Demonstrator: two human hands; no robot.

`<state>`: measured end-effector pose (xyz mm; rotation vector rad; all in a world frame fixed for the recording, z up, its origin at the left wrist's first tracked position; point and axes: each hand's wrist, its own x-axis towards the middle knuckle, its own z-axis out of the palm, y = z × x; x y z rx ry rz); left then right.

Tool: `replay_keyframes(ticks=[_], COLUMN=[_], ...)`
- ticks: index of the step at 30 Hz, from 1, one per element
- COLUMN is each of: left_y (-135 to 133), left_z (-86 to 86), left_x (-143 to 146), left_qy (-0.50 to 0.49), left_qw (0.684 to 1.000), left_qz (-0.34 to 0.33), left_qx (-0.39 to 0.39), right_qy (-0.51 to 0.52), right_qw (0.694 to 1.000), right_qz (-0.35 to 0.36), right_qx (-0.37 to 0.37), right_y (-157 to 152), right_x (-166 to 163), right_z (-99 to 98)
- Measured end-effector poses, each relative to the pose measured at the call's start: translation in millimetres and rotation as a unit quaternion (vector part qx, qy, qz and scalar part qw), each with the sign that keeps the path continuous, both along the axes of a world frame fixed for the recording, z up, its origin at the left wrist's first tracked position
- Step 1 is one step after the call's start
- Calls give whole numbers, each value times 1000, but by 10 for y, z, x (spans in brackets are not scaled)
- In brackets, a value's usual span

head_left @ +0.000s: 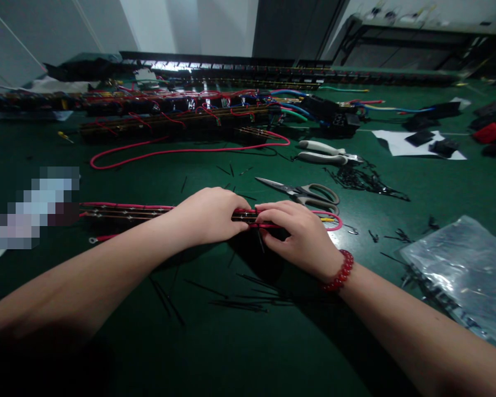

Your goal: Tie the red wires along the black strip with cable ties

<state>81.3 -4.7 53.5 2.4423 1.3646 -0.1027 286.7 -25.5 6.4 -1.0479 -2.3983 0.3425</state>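
Note:
A long, narrow dark wired assembly (126, 215) with metal strips lies across the green table, a red cable (334, 222) running along it and looping at the right end. My left hand (209, 215) is closed over its middle, thumb and fingers on opposite sides. Just to the right, my right hand (295, 229) curls its thumb and fingers round the same assembly and cable. A black cable tie (261, 241) sticks down beside the right thumb; whether the fingers pinch it is hard to see. A ring terminal (93, 240) shows at the left on a short red lead.
Scissors (301, 191) and grey-handled pliers (324, 153) lie just behind my hands. Loose black cable ties (240, 304) are scattered in front. A clear plastic bag (467, 270) rests at right. More wired assemblies (169, 105) and a red cable loop (190, 150) lie farther back.

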Motion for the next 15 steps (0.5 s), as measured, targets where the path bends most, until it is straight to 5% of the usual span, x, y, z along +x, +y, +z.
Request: replay_keyframes(ticks=[15], left_y=[12], left_z=[6], left_x=[1], left_qy=[-2], left_qw=[1000], left_qz=[0], left_qx=[-9], right_qy=[11], right_qw=[1000], right_qz=[14], right_qx=[-6], right_y=[-17], right_x=[12], right_z=[43])
